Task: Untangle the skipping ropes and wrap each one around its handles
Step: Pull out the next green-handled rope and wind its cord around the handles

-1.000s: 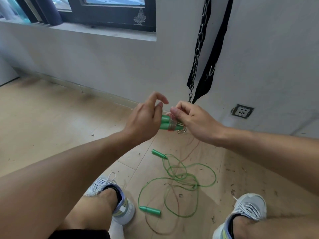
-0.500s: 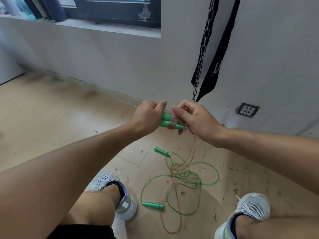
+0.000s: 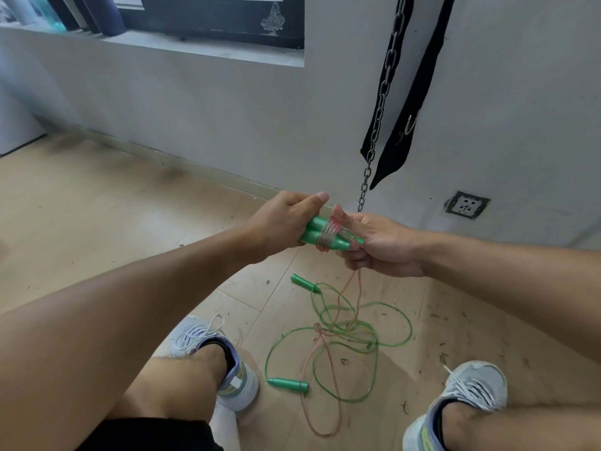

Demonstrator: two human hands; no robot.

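My left hand (image 3: 279,222) grips the thick end of two green handles (image 3: 317,234) held side by side. Several turns of a pink rope (image 3: 329,236) are wound round their middle. My right hand (image 3: 377,245) grips the handles' tapered tips and the rope; the pink rope's loose length (image 3: 327,362) hangs from it down to the floor. On the floor between my feet lies a green rope (image 3: 387,340) in loose loops, with its two green handles, one at the back (image 3: 302,282) and one at the front (image 3: 287,383). The pink strand crosses the green loops.
My two grey shoes, the left one (image 3: 224,359) and the right one (image 3: 461,402), stand on the wooden floor either side of the ropes. A steel chain (image 3: 380,102) and black strap (image 3: 409,102) hang by the wall just beyond my hands. A wall socket (image 3: 466,205) sits at the right.
My left hand's fingers, spread a second ago, have closed round the handles. The right hand turned palm-up under the tips, and the handles rolled toward me, showing the pink turns.
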